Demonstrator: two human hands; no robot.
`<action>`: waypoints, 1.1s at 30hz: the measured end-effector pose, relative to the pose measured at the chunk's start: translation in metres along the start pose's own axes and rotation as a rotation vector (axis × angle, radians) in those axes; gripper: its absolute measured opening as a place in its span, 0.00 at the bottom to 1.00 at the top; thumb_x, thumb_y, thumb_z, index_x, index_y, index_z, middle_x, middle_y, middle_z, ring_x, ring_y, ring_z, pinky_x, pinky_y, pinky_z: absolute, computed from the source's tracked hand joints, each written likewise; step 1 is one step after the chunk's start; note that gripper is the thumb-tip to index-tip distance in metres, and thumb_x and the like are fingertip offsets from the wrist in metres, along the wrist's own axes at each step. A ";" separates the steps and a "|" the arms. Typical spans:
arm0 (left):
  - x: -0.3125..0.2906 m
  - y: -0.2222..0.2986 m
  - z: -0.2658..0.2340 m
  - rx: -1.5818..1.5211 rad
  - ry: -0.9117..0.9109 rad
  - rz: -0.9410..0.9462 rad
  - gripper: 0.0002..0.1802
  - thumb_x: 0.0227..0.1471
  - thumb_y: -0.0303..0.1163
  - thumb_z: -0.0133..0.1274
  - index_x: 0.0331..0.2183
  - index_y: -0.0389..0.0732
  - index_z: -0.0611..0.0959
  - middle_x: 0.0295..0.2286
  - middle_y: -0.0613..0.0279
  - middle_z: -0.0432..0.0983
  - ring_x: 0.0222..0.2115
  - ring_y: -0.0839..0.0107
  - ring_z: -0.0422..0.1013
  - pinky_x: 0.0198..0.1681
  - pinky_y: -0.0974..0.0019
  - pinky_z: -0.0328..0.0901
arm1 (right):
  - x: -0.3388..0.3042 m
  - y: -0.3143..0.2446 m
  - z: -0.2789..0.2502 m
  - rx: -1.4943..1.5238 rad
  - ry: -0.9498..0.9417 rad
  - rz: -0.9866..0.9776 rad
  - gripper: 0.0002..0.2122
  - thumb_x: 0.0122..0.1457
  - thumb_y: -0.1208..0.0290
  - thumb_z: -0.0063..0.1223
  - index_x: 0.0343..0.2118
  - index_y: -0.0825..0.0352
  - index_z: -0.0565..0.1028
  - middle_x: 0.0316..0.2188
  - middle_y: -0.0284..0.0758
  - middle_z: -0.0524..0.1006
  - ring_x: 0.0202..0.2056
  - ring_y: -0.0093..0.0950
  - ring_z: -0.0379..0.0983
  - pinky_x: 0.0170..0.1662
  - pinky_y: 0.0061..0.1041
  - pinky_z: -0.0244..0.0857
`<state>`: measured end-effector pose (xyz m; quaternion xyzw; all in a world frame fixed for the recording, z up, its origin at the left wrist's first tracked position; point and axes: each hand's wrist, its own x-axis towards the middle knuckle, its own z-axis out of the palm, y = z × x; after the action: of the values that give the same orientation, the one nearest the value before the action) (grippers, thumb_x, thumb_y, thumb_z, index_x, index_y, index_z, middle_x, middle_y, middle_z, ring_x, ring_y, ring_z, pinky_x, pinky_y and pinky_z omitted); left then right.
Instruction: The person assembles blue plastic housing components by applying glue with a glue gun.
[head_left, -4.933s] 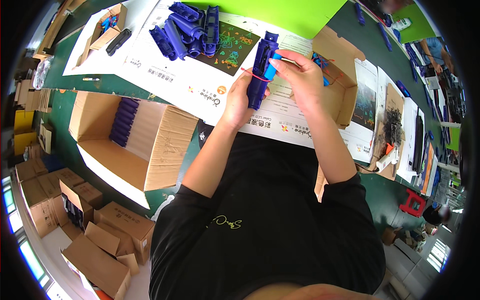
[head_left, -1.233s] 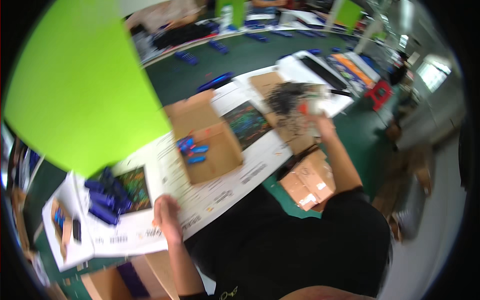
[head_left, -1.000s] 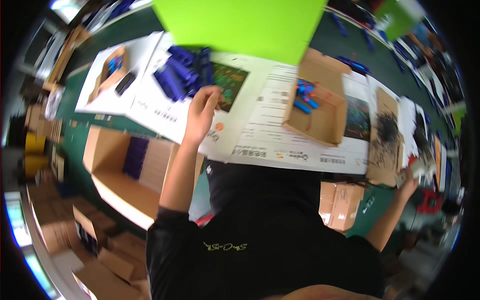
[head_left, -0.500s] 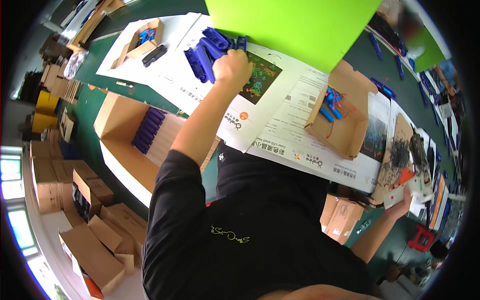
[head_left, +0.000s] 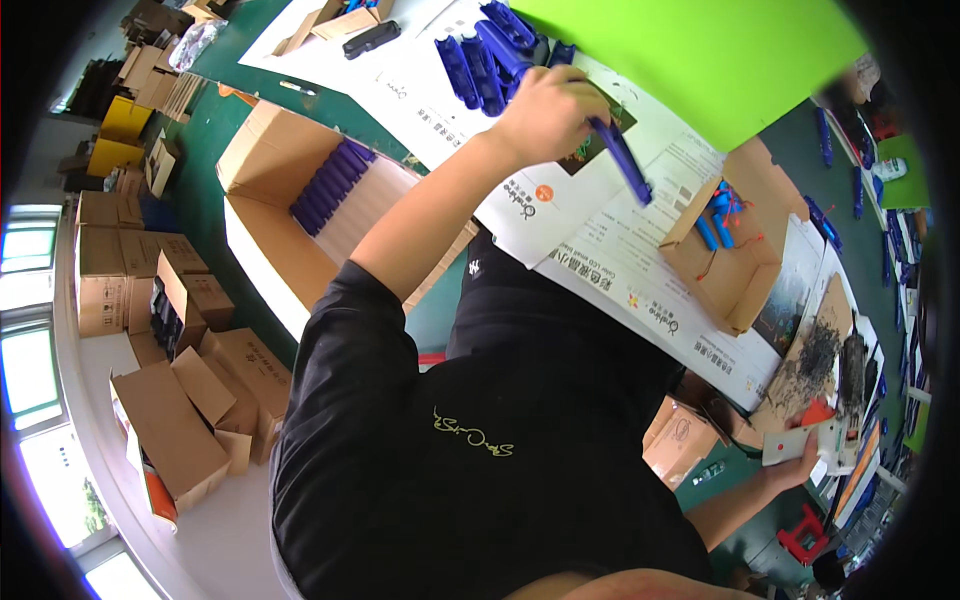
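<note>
My left hand [head_left: 553,117] is closed on a long dark blue plastic shell [head_left: 624,165], which sticks out toward the right from under the fingers. Just left of the hand, several similar blue half shells [head_left: 486,72] lie in a group on the printed white sheets [head_left: 437,128]. Far off to the right, my right hand [head_left: 806,458] grips a flat whitish piece [head_left: 785,447] with a red dot at the table's edge. Its fingers are partly hidden. Loose black bits [head_left: 818,350] lie on cardboard beyond it.
An open carton [head_left: 700,262] holds blue cylinders with red wires. A bright green panel [head_left: 690,60] stands across the far side. At left a larger carton [head_left: 262,175] holds rows of blue shells [head_left: 325,190]. A black casing [head_left: 371,40] lies near the far-left sheets.
My left hand has left the pile and moved right, now with a blue shell in it. The view has shifted; my right hand still grips the whitish piece.
</note>
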<state>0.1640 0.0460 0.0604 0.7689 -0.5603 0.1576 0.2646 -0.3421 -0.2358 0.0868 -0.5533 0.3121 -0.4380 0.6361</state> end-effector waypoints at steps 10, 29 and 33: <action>-0.043 0.055 0.048 -0.186 0.119 -0.517 0.12 0.43 0.30 0.56 0.34 0.38 0.80 0.36 0.51 0.74 0.41 0.53 0.68 0.47 0.53 0.61 | -0.004 -0.008 0.107 -0.023 -0.390 -0.105 0.24 0.51 0.73 0.41 0.50 0.83 0.60 0.46 0.54 0.67 0.52 0.44 0.63 0.59 0.42 0.51; -0.041 0.100 0.066 -1.367 0.093 -0.960 0.17 0.61 0.38 0.33 0.34 0.35 0.70 0.23 0.59 0.70 0.13 0.75 0.64 0.16 0.71 0.61 | -0.002 0.018 0.222 -0.050 -0.726 -0.036 0.26 0.52 0.76 0.47 0.55 0.75 0.57 0.45 0.47 0.71 0.50 0.36 0.67 0.55 0.37 0.56; -0.042 0.100 0.060 -1.396 0.078 -0.973 0.27 0.61 0.46 0.23 0.30 0.37 0.73 0.13 0.61 0.65 0.13 0.73 0.63 0.18 0.70 0.60 | 0.001 0.033 0.229 -0.069 -0.774 0.075 0.22 0.52 0.77 0.46 0.52 0.74 0.62 0.44 0.43 0.72 0.47 0.30 0.67 0.54 0.31 0.56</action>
<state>0.0528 0.0200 0.0123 0.5787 -0.1268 -0.3287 0.7355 -0.1329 -0.1377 0.0992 -0.6871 0.0837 -0.1627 0.7032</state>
